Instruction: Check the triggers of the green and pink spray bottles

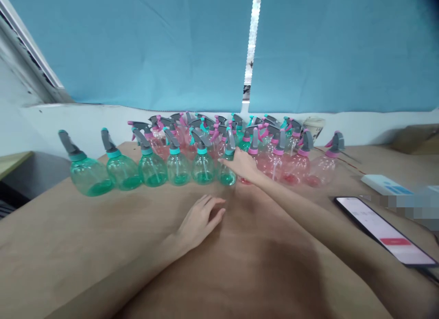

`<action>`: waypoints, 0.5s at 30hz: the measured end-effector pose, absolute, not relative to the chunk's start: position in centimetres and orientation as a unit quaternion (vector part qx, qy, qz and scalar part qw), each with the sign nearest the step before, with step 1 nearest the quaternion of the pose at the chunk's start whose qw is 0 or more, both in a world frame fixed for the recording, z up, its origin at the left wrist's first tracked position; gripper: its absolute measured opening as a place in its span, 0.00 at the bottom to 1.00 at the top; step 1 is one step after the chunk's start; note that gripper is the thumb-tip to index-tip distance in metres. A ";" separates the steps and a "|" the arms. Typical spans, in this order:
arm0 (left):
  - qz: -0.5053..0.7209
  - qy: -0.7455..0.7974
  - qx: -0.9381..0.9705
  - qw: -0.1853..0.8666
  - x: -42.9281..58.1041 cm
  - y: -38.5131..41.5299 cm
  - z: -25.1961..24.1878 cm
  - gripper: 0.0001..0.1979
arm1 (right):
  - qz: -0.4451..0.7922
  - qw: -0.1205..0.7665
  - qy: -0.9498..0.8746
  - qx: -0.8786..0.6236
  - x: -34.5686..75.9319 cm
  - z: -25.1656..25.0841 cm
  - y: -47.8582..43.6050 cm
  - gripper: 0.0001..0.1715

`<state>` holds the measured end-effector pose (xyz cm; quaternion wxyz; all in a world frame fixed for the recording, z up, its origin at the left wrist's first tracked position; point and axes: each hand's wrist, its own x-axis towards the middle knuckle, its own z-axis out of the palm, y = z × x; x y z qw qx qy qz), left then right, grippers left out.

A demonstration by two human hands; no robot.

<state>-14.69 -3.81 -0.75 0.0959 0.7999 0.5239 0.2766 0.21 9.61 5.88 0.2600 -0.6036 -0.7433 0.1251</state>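
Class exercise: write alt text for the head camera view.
A right hand touches a green spray bottle in a crowd of green and pink spray bottles on a tan table. The left hand rests on the table, a smartphone lying to the right.

I note open tabletop (75,250) between my left fingers (216,203) and the green spray bottles (203,170); that row, touching my right fingers (227,162), blocks forward passage.
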 end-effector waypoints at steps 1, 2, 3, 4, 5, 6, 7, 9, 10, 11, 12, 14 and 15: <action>0.304 0.538 0.779 0.109 -14.4 -4.1 -0.7 0.12 | 0.127 0.257 -0.745 -0.602 0.5 6.0 9.0 0.34; 0.337 0.549 0.756 0.119 -14.2 -4.4 -0.7 0.13 | 0.131 0.252 -0.749 -0.598 0.9 6.1 8.3 0.35; 0.371 0.558 0.732 0.125 -13.9 -4.6 -0.7 0.14 | 0.134 0.247 -0.756 -0.591 1.3 6.2 7.5 0.34; 0.399 0.564 0.711 0.128 -13.6 -4.7 -0.8 0.16 | 0.139 0.239 -0.768 -0.577 1.9 6.3 6.6 0.33; 0.418 0.569 0.696 0.129 -13.3 -4.8 -0.8 0.19 | 0.144 0.232 -0.781 -0.562 2.5 6.4 5.7 0.32; 0.426 0.574 0.686 0.134 -13.0 -4.8 -0.9 0.23 | 0.149 0.224 -0.795 -0.545 3.1 6.5 4.7 0.30; 0.424 0.579 0.681 0.143 -12.7 -4.8 -0.9 0.28 | 0.156 0.218 -0.806 -0.527 3.9 6.5 3.7 0.28; 0.407 0.578 0.684 0.178 -12.1 -4.8 -1.0 0.39 | 0.179 0.221 -0.828 -0.483 5.5 6.6 2.0 0.28; 0.399 0.571 0.690 0.198 -11.7 -4.9 -1.1 0.43 | 0.188 0.227 -0.838 -0.458 6.4 6.6 1.2 0.28; 0.393 0.559 0.697 0.217 -11.3 -5.0 -1.0 0.45 | 0.204 0.230 -0.849 -0.430 7.2 6.6 0.6 0.28; 0.388 0.546 0.705 0.233 -10.7 -5.2 -0.9 0.45 | 0.219 0.232 -0.858 -0.402 8.1 6.7 0.0 0.28; 0.376 0.512 0.726 0.263 -9.6 -5.5 -0.6 0.42 | 0.235 0.246 -0.869 -0.359 9.6 6.8 -0.7 0.30; 0.370 0.496 0.737 0.274 -9.0 -5.7 -0.5 0.39 | 0.237 0.258 -0.870 -0.348 10.2 6.8 -0.9 0.31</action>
